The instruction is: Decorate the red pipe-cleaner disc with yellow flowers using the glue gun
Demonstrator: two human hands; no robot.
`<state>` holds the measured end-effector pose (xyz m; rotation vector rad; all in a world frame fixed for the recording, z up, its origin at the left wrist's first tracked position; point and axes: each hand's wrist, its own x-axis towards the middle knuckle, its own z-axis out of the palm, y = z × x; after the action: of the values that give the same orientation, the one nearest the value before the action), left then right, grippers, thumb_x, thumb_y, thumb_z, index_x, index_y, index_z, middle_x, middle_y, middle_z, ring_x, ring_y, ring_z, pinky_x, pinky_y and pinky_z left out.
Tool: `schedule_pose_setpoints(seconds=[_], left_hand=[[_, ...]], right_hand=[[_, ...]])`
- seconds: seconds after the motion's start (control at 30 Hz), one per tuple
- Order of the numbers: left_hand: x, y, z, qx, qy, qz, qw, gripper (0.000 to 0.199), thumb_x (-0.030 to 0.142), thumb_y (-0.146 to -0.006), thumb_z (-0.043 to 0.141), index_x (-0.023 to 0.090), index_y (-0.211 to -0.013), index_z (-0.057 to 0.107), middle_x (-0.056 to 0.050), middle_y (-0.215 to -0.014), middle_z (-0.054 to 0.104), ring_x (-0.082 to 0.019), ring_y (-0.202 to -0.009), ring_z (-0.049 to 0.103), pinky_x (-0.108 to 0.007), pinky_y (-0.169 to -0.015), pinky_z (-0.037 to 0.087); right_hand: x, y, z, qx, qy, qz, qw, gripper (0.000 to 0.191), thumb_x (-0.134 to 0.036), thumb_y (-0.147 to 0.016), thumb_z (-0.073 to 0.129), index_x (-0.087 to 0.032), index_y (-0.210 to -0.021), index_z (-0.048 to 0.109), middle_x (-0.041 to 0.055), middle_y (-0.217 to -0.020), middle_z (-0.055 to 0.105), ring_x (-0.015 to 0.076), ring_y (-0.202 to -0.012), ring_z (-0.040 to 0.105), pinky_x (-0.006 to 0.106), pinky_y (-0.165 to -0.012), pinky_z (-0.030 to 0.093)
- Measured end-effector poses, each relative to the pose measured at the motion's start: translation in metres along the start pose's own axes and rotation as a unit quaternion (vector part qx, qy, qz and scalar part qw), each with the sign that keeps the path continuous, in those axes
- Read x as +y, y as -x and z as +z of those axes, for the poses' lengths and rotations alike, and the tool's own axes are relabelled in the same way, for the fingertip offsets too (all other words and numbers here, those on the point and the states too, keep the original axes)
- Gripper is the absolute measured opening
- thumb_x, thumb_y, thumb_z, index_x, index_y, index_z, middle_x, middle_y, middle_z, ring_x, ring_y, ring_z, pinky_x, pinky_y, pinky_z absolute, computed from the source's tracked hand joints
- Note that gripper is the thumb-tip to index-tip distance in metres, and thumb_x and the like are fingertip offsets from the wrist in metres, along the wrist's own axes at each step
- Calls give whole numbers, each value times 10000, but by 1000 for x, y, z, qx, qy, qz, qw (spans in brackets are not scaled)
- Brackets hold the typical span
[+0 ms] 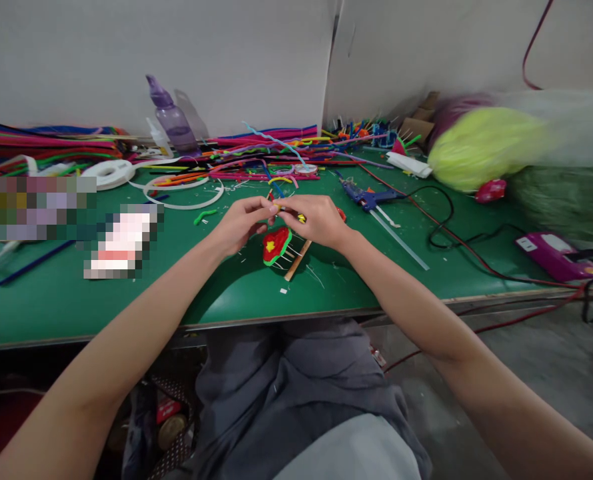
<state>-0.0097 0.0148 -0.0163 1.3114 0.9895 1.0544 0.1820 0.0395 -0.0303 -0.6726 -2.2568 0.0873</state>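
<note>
My left hand (246, 225) and my right hand (312, 219) meet over the middle of the green table (246, 293). Fingers of both are pinched together on a small piece, partly hidden, with yellow and blue-red bits showing at the fingertips. Just below them lies a red piece with a green edge and a yellow centre (277, 245), with thin white strands sticking out of it. Beside it, under my right hand, is a flat wooden stick (297, 261). A short green fuzzy piece (205, 216) lies left of my left hand.
Bundles of coloured pipe cleaners (41, 143) line the wall. A purple bottle (175, 123) and white tape roll (107, 175) stand and lie at the left. A blue glue gun (369, 197), its cable, a purple power strip (559, 257) and plastic bags (486, 147) are at the right.
</note>
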Motion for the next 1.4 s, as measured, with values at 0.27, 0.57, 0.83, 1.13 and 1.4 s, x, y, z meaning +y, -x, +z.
schedule_pose_setpoints(seconds=[0.27,0.57,0.83,1.13,1.4], left_hand=[[0,0,-1,-22,-30,-32,999,263,376,-707,758,145,-692,633,9,-644,547,-67,-544,450,-208,-493,311],[2,2,-2,-38,-42,-26,998,264,358,-679,775,152,-680,610,27,-591,497,-67,-506,424,-219,-486,319],[-5,-4,-7,-10,-38,29,999,275,367,-705,778,166,-683,591,33,-591,498,-67,-509,423,-219,-495,321],[-1,-1,-2,-3,-28,16,999,345,502,-783,676,158,-765,659,-4,-644,540,-100,-598,499,-220,-494,328],[1,1,-2,19,-164,97,982,264,410,-741,733,160,-771,653,18,-629,541,-81,-536,459,-228,-490,329]], right_hand=[[-1,0,2,-2,64,-29,998,306,-214,-904,468,-179,-1077,718,33,-837,747,151,-734,670,259,-668,462],[2,0,4,-6,31,-26,999,319,-183,-885,459,-181,-1059,726,43,-875,745,160,-774,670,273,-707,469],[1,-3,-4,0,-84,24,996,287,-195,-889,508,-176,-1099,704,44,-969,740,139,-781,656,267,-741,485],[5,-1,-2,26,-53,9,998,265,-231,-945,482,-172,-1011,732,57,-980,750,159,-853,682,276,-776,483],[1,-5,-6,11,-117,84,989,253,-297,-945,492,-162,-862,689,27,-813,717,127,-704,618,259,-692,431]])
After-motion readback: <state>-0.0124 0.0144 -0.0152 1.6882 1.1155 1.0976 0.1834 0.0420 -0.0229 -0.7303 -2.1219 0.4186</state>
